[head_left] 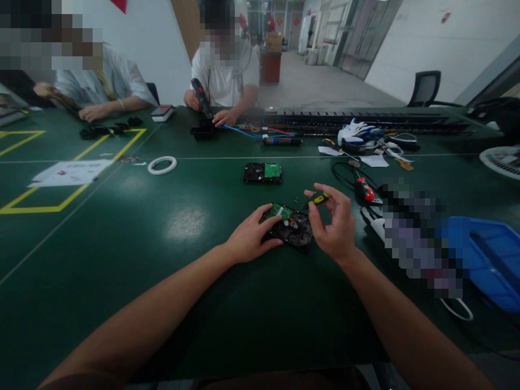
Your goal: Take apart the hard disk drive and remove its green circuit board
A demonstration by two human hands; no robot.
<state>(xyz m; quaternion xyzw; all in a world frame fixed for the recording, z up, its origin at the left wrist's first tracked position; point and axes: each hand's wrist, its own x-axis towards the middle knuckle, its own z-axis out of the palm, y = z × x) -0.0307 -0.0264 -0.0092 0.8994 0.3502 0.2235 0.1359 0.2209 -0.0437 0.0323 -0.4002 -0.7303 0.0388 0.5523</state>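
Clamping the left hand [252, 238] over the near-left edge of a hard drive [293, 230], fingers curled against its side and thumb on top; holding that drive flat on the green table [162, 260], near the front middle, with a patch of green circuit board showing at its far edge; pinching a small yellow-and-black screwdriver [319, 199] in the right hand [335, 225], fingers closed on the handle just above the drive's far-right corner; setting the two hands apart, one at each side of the drive; covering the screwdriver's tip and the drive's right edge with the right fingers, so not showing whether tip and drive are touching.

Sharing the table with a second hard drive [262, 173], lying flat just beyond the first and apart from both hands; flanking on the left with a white tape ring [162, 164] and a printed sheet [71, 172] beside yellow marking lines; crowding the right side with a red-handled screwdriver [364, 189] and a looped black cable [343, 172] near the right hand, a blue tray [487, 260] at the edge, and gloves [359, 131] farther back; facing, across the table, a co-worker's hand [225, 117] resting beside an electric screwdriver [201, 95].
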